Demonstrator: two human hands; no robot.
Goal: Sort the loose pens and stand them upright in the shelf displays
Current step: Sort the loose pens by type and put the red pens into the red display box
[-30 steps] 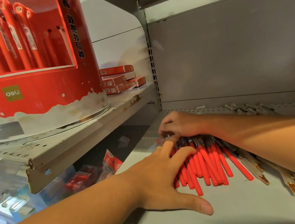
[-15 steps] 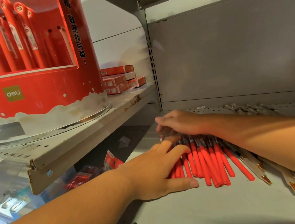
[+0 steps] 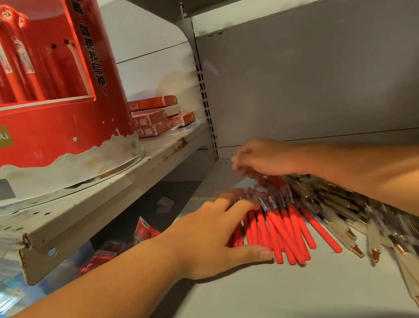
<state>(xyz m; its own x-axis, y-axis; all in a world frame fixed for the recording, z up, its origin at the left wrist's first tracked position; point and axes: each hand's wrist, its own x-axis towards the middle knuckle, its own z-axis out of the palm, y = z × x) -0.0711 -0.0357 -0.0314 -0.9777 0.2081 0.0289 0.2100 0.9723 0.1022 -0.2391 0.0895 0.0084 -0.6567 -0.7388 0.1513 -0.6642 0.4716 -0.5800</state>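
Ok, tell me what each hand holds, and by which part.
Left hand lies flat on the red pens, gripping none. Right hand is blurred over their far ends; cannot tell.

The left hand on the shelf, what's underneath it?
Under the left hand lie red pens, flat on the grey shelf, their ends fanning out past the thumb. How many the palm covers cannot be seen.

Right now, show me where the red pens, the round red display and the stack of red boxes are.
red pens (image 3: pixel 284 232), head view, on the middle of the barrels lying on the shelf.
round red display (image 3: pixel 41 137), head view, on its front wall.
stack of red boxes (image 3: pixel 153 118), head view, on the middle box's front.
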